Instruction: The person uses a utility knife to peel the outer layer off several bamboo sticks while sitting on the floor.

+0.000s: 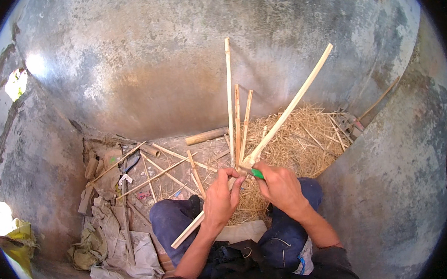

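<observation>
A long pale bamboo stick (293,102) slants across in front of me, from beside my left knee up toward the far right. Closed around its lower part is my left hand (220,203), thumb and fingers pinching it near the middle. My right hand (284,192) is wrapped round a small green-handled knife (257,174). Most of its blade is hidden; the visible part lies against the stick just beyond my left fingertips. Just beyond my hands, a tall thin bamboo strip (229,94) and two shorter strips stand leaning toward the wall.
A heap of straw-like shavings (305,139) lies at the far right. Several loose strips (162,174) and a thick bamboo piece (206,136) are on the floor. Crumpled sacking (124,259) lies at the left. Stained grey walls (151,58) close in around me.
</observation>
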The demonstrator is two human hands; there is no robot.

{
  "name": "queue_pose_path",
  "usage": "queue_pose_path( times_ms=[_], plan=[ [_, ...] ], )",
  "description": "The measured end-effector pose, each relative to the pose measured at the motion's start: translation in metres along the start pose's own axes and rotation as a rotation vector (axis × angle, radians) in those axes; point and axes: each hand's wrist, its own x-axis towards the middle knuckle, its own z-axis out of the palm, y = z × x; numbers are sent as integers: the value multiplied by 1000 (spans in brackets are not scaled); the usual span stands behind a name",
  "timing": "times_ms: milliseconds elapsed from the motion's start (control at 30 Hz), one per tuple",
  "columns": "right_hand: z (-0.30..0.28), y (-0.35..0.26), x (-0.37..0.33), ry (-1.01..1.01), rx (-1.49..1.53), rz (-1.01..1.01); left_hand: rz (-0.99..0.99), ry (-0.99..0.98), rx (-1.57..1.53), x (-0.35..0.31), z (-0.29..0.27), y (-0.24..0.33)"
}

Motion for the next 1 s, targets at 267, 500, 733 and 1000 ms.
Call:
queue_pose_path(
  times_ms=[267, 500, 733, 1000],
  plan=[
    [-49, 32, 28, -465, 286, -270, -39, -275, -76, 0, -23, 12],
    [-64, 28, 32, -653, 326, -260, 145, -272, -67, -10, -22, 4],
    [-59, 23, 23, -568, 323, -268, 157, -274, -77, -9, -28, 1],
    [-60, 5, 14, -425, 345, 85, -14, -189, -85, -2, -33, 7]
  ],
)
